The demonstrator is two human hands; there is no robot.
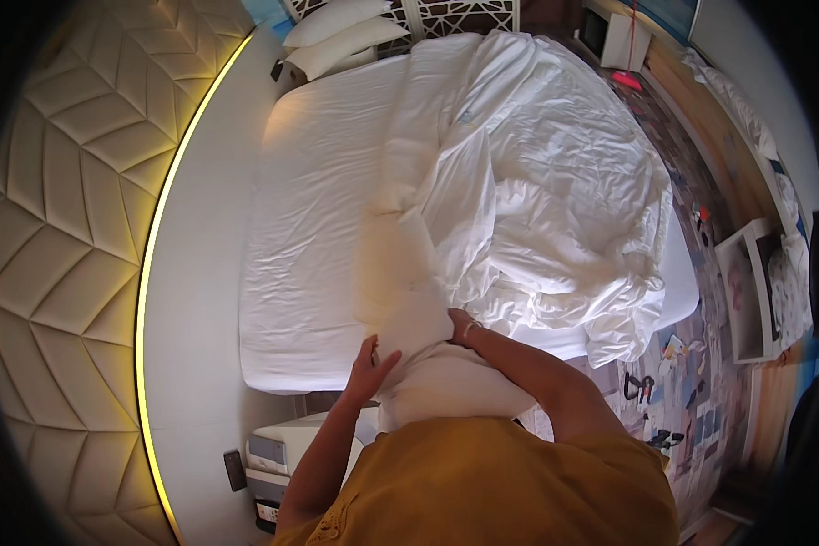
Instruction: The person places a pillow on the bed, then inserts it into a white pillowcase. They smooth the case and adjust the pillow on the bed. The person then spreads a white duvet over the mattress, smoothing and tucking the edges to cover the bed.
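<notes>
A white pillow (450, 389) is pressed against the front of my mustard-coloured top. White fabric (409, 321) rises from it over the near edge of the bed, partly blurred. My left hand (370, 368) is at the left side of this fabric, thumb and fingers apart; whether it touches is hard to tell. My right hand (463, 327), with a bracelet at the wrist, grips the fabric where it meets the pillow. Beyond lies a mattress with a white fitted sheet (314, 205), and a rumpled white duvet (553, 170) covers its right part.
Stacked pillows (345, 34) lie at the bed's far left corner. A padded headboard wall (75, 273) with a light strip stands left. A bedside cabinet (266, 450) is near my left arm. Shoes (665, 437) lie on the patterned floor, and a white chair-like frame (747, 293) stands right.
</notes>
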